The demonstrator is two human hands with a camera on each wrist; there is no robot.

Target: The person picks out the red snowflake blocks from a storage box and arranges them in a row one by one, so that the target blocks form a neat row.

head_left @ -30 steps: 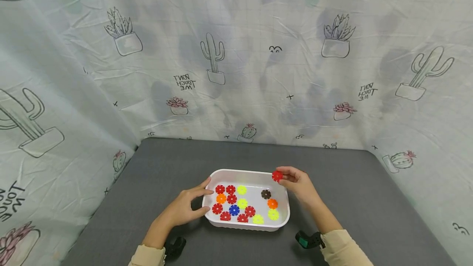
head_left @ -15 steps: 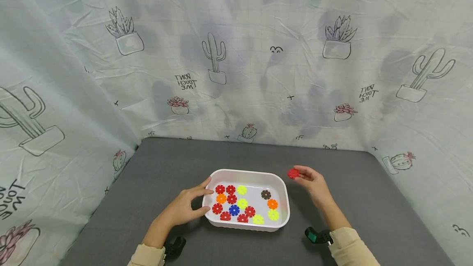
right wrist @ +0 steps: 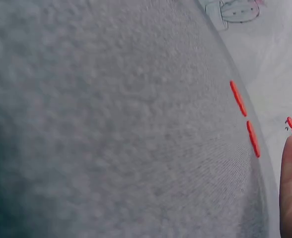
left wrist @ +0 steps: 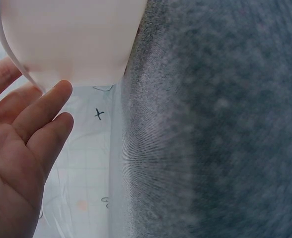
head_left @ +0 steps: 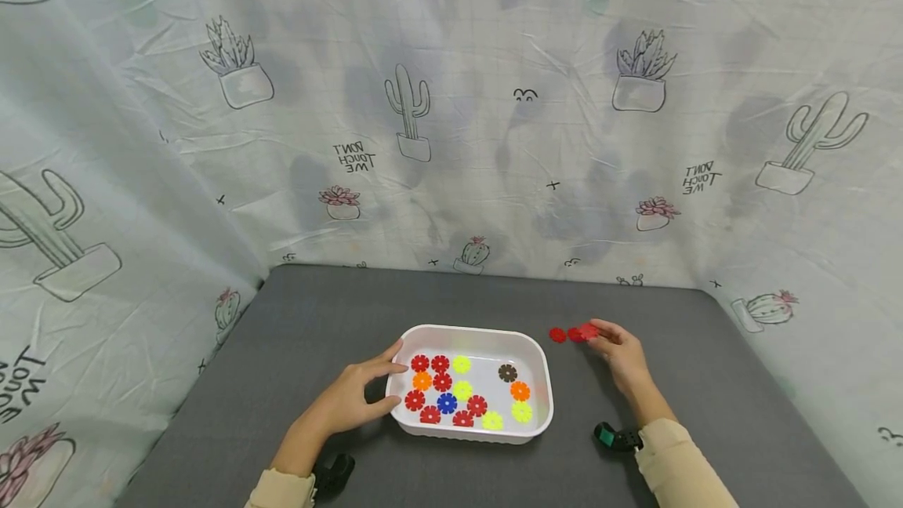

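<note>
My left hand (head_left: pixel 356 394) grips the left rim of a white plastic tray (head_left: pixel 462 433), fingers and thumb at the edge; in the left wrist view, fingertips touch the tray's outer wall (left wrist: pixel 86 39). Right of the tray, my right hand (head_left: pixel 621 355) pinches a red notched disc (head_left: pixel 589 331) between thumb and fingers, held above the table in the right wrist view. Two more red discs lie flat nearby: one to the left (head_left: pixel 557 335), the other (head_left: pixel 574 335) partly covered by the held disc.
Several notched discs lie in the tray: red ones (head_left: pixel 419 363), yellow ones (head_left: pixel 462 364), orange ones (head_left: pixel 520 391), a blue one (head_left: pixel 447 403) and a dark brown one (head_left: pixel 507 372). The grey table (head_left: pixel 339 296) meets a patterned white curtain (head_left: pixel 466 202) behind.
My right hand has carried the red disc rightward from above the tray's back right corner. Two red discs on the table now show where the hand was. The left hand and tray stay put.
</note>
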